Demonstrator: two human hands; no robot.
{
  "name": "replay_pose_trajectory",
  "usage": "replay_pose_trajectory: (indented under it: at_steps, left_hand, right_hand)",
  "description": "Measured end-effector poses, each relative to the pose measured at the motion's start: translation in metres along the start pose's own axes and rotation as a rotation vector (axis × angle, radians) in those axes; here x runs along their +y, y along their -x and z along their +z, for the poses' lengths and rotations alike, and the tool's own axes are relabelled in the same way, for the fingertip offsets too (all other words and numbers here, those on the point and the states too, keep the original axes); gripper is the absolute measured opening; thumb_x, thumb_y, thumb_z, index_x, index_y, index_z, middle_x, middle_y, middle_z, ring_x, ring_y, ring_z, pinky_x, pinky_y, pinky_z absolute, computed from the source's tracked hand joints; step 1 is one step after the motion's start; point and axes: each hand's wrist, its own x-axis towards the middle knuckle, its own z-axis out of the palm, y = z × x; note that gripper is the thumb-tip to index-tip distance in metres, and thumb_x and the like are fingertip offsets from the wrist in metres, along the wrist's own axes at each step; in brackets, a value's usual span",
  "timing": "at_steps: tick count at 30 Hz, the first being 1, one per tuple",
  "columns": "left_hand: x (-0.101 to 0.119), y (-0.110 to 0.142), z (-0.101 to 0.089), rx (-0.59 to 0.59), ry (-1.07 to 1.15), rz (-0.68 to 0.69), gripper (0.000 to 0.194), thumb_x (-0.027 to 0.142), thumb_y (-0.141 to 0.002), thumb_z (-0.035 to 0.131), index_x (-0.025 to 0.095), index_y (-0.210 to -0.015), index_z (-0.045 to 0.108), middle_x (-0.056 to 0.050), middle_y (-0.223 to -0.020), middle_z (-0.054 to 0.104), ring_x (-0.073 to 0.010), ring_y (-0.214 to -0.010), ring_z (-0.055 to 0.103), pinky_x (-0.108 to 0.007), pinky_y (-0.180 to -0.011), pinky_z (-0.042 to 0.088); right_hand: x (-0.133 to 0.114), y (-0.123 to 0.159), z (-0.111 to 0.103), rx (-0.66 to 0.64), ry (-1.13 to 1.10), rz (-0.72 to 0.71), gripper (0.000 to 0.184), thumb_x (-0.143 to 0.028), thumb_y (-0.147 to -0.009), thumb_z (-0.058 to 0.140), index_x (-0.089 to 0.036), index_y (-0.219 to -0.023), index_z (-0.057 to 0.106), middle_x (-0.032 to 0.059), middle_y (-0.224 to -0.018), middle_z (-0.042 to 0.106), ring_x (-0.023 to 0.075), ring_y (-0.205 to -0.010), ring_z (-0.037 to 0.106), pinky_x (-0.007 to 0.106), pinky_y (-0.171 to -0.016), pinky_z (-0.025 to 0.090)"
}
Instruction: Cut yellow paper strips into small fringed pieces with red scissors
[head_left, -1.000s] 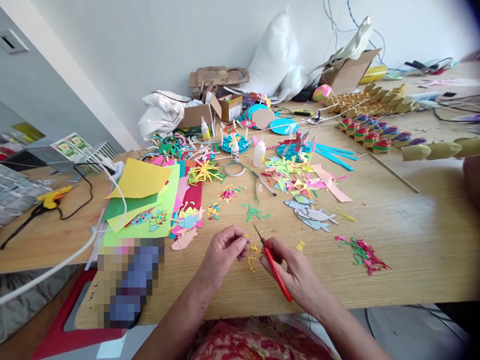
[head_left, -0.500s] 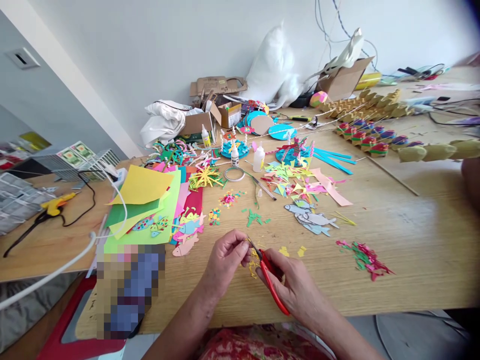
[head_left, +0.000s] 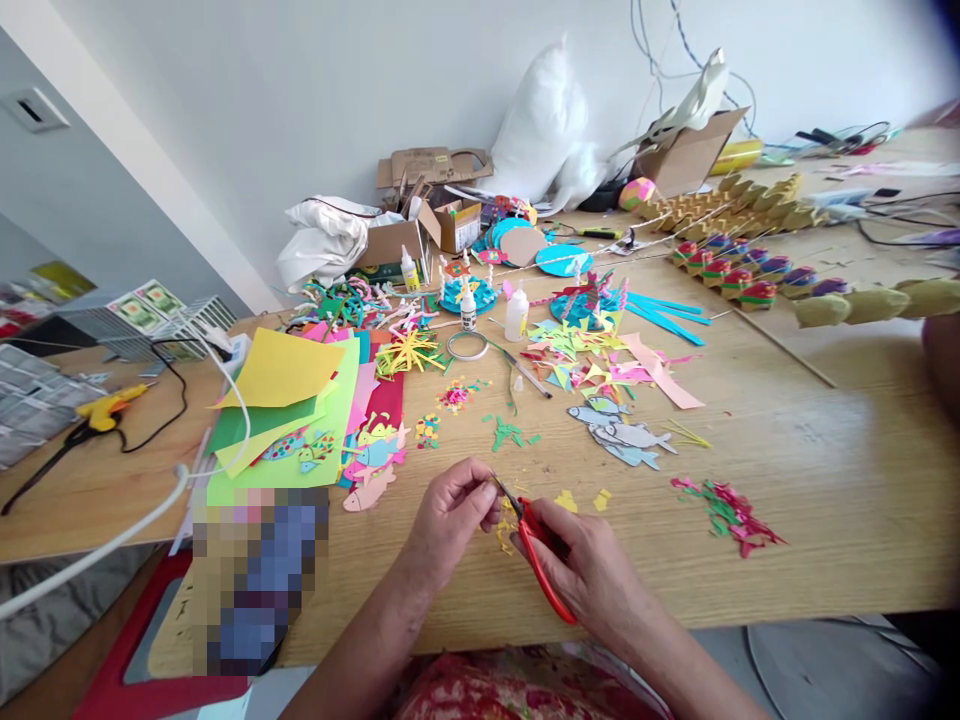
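My right hand (head_left: 589, 555) is closed round the red handles of a pair of scissors (head_left: 546, 575). Their blades point up and left, reaching the fingertips of my left hand (head_left: 459, 510). That hand is pinched, with a tiny bit of yellow paper seeming to show at the fingertips; most of it is hidden. Yellow paper clippings (head_left: 506, 535) lie on the table beneath the blades, and larger yellow scraps (head_left: 568, 500) sit just beyond my right hand. Green snippets (head_left: 508, 433) are a little farther off.
Coloured paper sheets (head_left: 281, 365) and paper fish (head_left: 371, 490) lie to the left. Grey fish cutouts (head_left: 626, 440) and red-green shreds (head_left: 731, 515) are on the right. Glue bottles (head_left: 517, 316), a tape ring (head_left: 466, 346) and paper scraps (head_left: 577, 350) stand or lie farther back. A glue gun (head_left: 109, 408) rests far left.
The view has shifted very slightly. Both hands and the scissors keep nearly the same place, with the blades still at my left fingertips.
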Motion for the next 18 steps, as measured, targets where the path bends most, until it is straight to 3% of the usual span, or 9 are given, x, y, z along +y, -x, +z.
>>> replay_pose_trajectory:
  at_steps: [18]
  left_hand:
    - [0.006,0.0,-0.015,-0.149,-0.034,-0.103,0.019,0.031,-0.075,0.053,0.014,-0.069,0.052,0.002,-0.058,0.046,-0.0081,-0.054,0.042,-0.02,-0.053,0.035]
  right_hand:
    - [0.0,0.004,-0.005,-0.043,0.047,-0.054,0.027,-0.03,-0.085,0.038,-0.019,-0.06,0.043,-0.0025,-0.053,0.048,0.0095,-0.047,0.039,0.021,-0.047,0.027]
